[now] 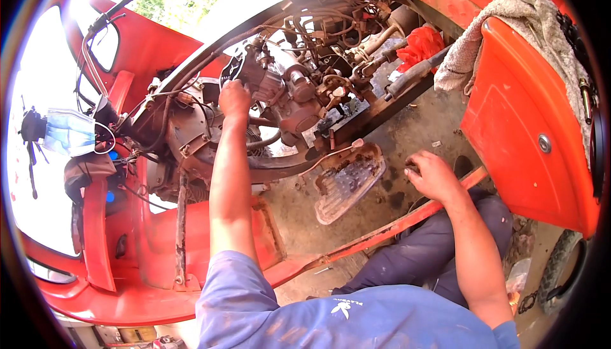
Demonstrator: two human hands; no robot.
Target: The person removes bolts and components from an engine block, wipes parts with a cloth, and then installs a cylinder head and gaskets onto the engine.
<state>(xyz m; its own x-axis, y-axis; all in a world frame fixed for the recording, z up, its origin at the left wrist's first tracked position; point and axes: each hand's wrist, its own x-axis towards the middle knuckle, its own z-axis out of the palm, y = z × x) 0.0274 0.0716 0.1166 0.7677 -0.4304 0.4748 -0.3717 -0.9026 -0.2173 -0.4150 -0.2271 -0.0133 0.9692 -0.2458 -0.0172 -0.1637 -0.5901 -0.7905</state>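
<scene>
My left hand [235,99] reaches out to the upper left side of a dirty engine [270,81]. Its fingers are closed by a black, curved part [231,69] there; whatever they grip is hidden behind the knuckles. My right hand [436,176] hovers over the ground to the right, apart from the engine. Its fingers curl toward the thumb, and a small dark spot shows between them, too unclear to name. Between my hands, a grimy metal pedal plate [349,186] with a ribbed end juts out below the frame rail [280,169].
An orange-red panel [528,126] stands at the right with a grey towel [519,21] over it. A red plastic bag [421,48] lies beside the engine. A red bar [382,228] crosses before my legs. A blue face mask [69,132] hangs by the handlebar [105,21] at left.
</scene>
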